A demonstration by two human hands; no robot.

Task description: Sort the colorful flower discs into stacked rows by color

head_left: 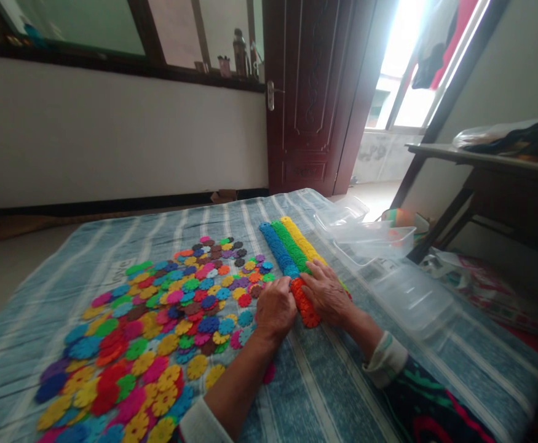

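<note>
Rows of overlapping flower-shaped plastic discs lie on the striped bedspread [324,375]: a blue row [276,247], a green row [291,242], a yellow row [300,238] and, nearer me, a red-orange row [306,311]. My left hand [275,307] is closed beside the near end of the blue row, fingertips against the discs; whatever it pinches is hidden. Across the green, yellow and red-orange rows rests my right hand [328,294], its fingers stretched out and touching the discs. To the left spreads a loose pile of many-coloured discs [167,344].
Clear plastic boxes [370,239] stand at the bed's right, with a clear lid [414,298] nearer me. Beyond the bed are a dark red door [305,92] and a white wall [112,135]. A table [485,154] with things on it stands at the right.
</note>
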